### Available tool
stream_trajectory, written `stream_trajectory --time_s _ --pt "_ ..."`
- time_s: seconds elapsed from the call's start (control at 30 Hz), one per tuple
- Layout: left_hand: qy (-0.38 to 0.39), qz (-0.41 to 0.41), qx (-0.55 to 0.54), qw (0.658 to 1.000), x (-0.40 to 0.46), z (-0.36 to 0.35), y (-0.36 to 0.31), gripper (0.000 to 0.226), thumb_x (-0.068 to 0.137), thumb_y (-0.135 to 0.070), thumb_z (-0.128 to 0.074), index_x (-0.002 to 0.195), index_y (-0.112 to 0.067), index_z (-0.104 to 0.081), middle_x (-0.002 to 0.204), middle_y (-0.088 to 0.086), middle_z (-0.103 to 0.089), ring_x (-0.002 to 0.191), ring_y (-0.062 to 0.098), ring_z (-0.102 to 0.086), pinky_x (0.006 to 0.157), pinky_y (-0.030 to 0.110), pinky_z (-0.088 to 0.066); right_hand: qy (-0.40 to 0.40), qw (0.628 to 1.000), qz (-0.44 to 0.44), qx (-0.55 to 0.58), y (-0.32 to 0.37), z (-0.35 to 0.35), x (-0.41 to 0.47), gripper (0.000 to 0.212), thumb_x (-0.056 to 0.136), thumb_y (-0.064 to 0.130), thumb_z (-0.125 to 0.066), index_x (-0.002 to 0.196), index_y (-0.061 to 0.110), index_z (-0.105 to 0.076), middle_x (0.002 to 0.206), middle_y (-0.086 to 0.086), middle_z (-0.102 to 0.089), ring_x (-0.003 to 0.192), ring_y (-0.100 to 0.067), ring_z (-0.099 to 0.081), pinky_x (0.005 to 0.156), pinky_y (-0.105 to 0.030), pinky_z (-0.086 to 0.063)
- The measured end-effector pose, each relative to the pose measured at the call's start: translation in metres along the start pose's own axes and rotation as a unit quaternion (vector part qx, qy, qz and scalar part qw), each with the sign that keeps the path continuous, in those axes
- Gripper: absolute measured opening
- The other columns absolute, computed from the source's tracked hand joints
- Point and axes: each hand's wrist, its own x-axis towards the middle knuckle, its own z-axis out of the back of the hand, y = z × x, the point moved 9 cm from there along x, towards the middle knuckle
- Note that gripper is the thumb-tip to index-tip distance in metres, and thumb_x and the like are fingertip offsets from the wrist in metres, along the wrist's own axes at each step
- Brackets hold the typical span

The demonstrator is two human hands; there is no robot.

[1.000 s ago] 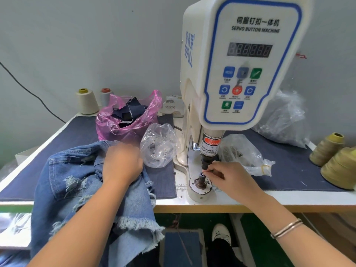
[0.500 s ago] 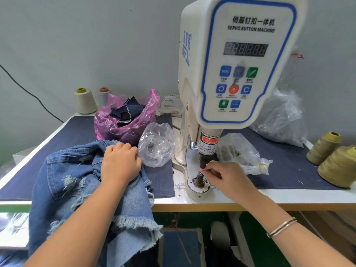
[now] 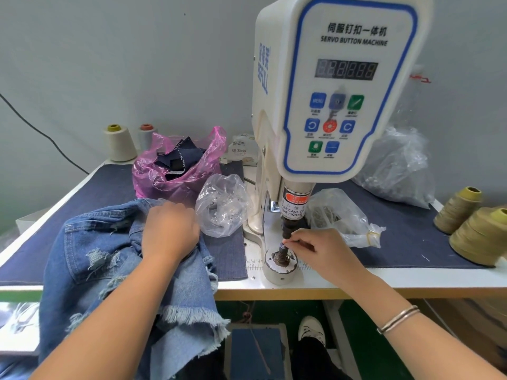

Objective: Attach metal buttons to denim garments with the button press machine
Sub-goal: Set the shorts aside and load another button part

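The white servo button machine [image 3: 337, 86] stands at the middle of the table. Its dark press head [image 3: 288, 229] hangs over the lower die post [image 3: 281, 255] on a round white base. My right hand [image 3: 323, 253] pinches a small part at the top of that post, between the head and the die. The part itself is too small to make out. Faded, frayed denim shorts [image 3: 104, 270] lie at the left front and hang over the table edge. My left hand [image 3: 170, 231] rests on the denim with its fingers curled into the cloth.
A clear bag of metal buttons [image 3: 222, 204] sits left of the machine, another clear bag [image 3: 340, 215] right of it. A pink bag of dark scraps [image 3: 178, 165] and thread cones [image 3: 119, 144] stand behind. Olive thread cones [image 3: 477, 234] sit far right. A foot pedal [image 3: 255, 352] lies below.
My left hand has shifted slightly on the denim, its fingers curling into the cloth. My right hand stays at the die post with only small finger movement.
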Motion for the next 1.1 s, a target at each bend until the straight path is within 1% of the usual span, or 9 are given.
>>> stream_trajectory --time_s 0.33,0.43,0.53,0.6,0.7,0.77,0.83,0.97,1.1 --pt "0.002 -0.001 -0.002 1.0 0.0 0.0 -0.001 0.013 0.081 -0.022 -0.057 0.076 -0.014 -0.067 0.074 -0.001 -0.061 0.077 0.023 -0.052 0.079 0.038 -0.037 -0.015 0.999 -0.004 0.051 -0.006 -0.004 -0.004 0.021 0.089 0.022 -0.065 0.108 0.02 -0.073 0.093 0.0 -0.075 0.079 -0.016 -0.069 0.072 -0.035 -0.055" --pt "0.0 0.001 -0.003 1.0 0.0 0.001 0.0 0.013 0.08 -0.022 -0.057 0.075 -0.014 -0.067 0.073 -0.001 -0.061 0.076 0.023 -0.052 0.079 0.037 -0.037 -0.019 0.998 -0.001 0.06 -0.009 0.008 -0.005 0.016 0.088 0.023 -0.065 0.101 0.025 -0.074 0.081 0.01 -0.073 0.07 -0.007 -0.065 0.066 -0.022 -0.052" --pt "0.003 0.0 0.0 1.0 0.0 0.001 -0.001 0.014 0.081 -0.023 -0.056 0.076 -0.015 -0.067 0.075 -0.001 -0.06 0.077 0.022 -0.052 0.08 0.037 -0.037 -0.132 0.989 -0.048 0.043 -0.035 0.059 -0.002 0.012 0.085 0.02 -0.068 0.093 0.025 -0.075 0.068 0.018 -0.065 0.058 -0.003 -0.058 0.06 -0.013 -0.045" --pt "0.007 0.0 0.001 1.0 0.0 0.0 0.0 0.014 0.082 -0.023 -0.056 0.077 -0.015 -0.067 0.076 -0.001 -0.061 0.078 0.022 -0.052 0.08 0.037 -0.037 -0.171 0.978 -0.108 -0.042 -0.058 0.095 0.004 0.009 0.086 0.029 -0.066 0.087 0.026 -0.074 0.066 0.012 -0.062 0.061 -0.008 -0.054 0.06 -0.028 -0.044" --pt "0.01 0.0 0.003 1.0 0.0 0.0 0.0 0.015 0.083 -0.023 -0.056 0.078 -0.014 -0.067 0.076 -0.001 -0.061 0.079 0.022 -0.052 0.081 0.037 -0.037 0.001 0.944 -0.157 -0.29 -0.083 0.089 0.02 0.026 0.092 0.036 -0.048 0.084 0.027 -0.071 0.082 0.008 -0.061 0.077 -0.018 -0.058 0.063 -0.03 -0.045" --pt "0.011 0.003 0.002 1.0 0.0 0.0 0.0 0.015 0.082 -0.022 -0.057 0.078 -0.014 -0.068 0.077 -0.001 -0.062 0.08 0.023 -0.053 0.081 0.038 -0.038 0.125 0.914 -0.166 -0.349 -0.095 0.062 0.022 0.03 0.093 0.032 -0.041 0.091 0.026 -0.071 0.089 0.002 -0.065 0.081 -0.021 -0.061 0.064 -0.03 -0.048" --pt "0.011 0.003 0.002 1.0 0.0 0.001 -0.001 0.015 0.083 -0.022 -0.056 0.079 -0.014 -0.069 0.078 -0.001 -0.063 0.081 0.023 -0.054 0.082 0.038 -0.038 0.187 0.891 -0.162 -0.381 -0.103 0.039 0.025 0.031 0.096 0.028 -0.039 0.11 0.029 -0.066 0.097 0.002 -0.064 0.087 -0.022 -0.061 0.065 -0.03 -0.046" --pt "0.01 0.003 -0.001 1.0 0.0 0.001 0.0 0.014 0.082 -0.021 -0.058 0.077 -0.014 -0.068 0.077 0.0 -0.063 0.08 0.024 -0.054 0.081 0.039 -0.038 0.154 0.883 -0.187 -0.402 -0.109 0.032 0.045 0.028 0.096 0.025 -0.043 0.117 0.029 -0.06 0.091 0.0 -0.054 0.084 -0.024 -0.056 0.067 -0.031 -0.039" --pt "0.006 0.002 -0.002 1.0 0.0 0.001 0.0 0.013 0.081 -0.021 -0.058 0.076 -0.014 -0.068 0.076 -0.001 -0.062 0.079 0.024 -0.054 0.08 0.039 -0.039 0.152 0.877 -0.2 -0.411 -0.115 0.016 0.054 0.028 0.093 0.015 -0.046 0.116 0.022 -0.062 0.111 -0.003 -0.062 0.103 -0.026 -0.061 0.072 -0.031 -0.039"
